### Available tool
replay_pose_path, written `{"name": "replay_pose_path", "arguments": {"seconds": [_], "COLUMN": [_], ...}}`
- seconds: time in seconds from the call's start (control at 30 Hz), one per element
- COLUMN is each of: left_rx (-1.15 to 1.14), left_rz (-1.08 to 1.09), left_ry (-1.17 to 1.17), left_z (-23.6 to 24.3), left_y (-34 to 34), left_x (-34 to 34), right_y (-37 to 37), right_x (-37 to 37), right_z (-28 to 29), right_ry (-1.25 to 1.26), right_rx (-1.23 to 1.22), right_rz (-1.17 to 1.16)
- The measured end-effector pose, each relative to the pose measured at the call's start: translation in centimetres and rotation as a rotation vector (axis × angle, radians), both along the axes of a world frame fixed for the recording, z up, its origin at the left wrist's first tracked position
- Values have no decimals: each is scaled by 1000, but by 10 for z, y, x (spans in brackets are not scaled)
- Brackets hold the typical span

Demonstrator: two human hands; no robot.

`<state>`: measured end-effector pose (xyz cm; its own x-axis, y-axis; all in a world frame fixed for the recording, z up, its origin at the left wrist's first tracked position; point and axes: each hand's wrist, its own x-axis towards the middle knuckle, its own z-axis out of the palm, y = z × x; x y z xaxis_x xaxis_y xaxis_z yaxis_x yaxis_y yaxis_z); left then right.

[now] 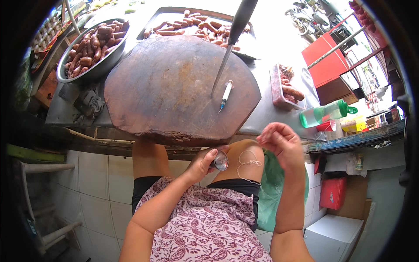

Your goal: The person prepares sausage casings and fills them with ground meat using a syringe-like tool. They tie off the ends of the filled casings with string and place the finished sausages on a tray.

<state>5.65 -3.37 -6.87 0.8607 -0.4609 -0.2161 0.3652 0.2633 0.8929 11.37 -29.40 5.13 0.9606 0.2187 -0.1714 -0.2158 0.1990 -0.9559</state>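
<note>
A small round container [221, 161], just below frame centre, is grasped by the left hand [200, 167], near white string [254, 163] looped on the thigh [244, 148]; right hand [283, 144] fingers curl, contents indeterminable; string-handling apparently underway, next requiring controlled slack.

Small silvery round cup-ish thing [221, 160], kinda tilted, just below center frame. Thin white string [252, 163]'s loosely looped and tangled, just right of that.

Open-fronted food stall, sausages [94, 46] in metal bowl [104, 61] and tray [248, 54], thick chopping block [166, 83], motorbikes [305, 18] outside
</note>
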Motion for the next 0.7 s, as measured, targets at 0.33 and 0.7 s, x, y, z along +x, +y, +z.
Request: {"name": "replay_pose_path", "arguments": {"seconds": [0.33, 0.7], "left_rx": [-102, -123], "left_rz": [161, 143], "left_ry": [-78, -123], "left_z": [3, 15], "left_y": [3, 9], "left_x": [-14, -15], "right_y": [110, 94], "right_x": [-87, -77], "right_z": [-37, -15], "right_ry": [-904, -801], "right_rx": [-1152, -858], "right_rz": [33, 210]}}
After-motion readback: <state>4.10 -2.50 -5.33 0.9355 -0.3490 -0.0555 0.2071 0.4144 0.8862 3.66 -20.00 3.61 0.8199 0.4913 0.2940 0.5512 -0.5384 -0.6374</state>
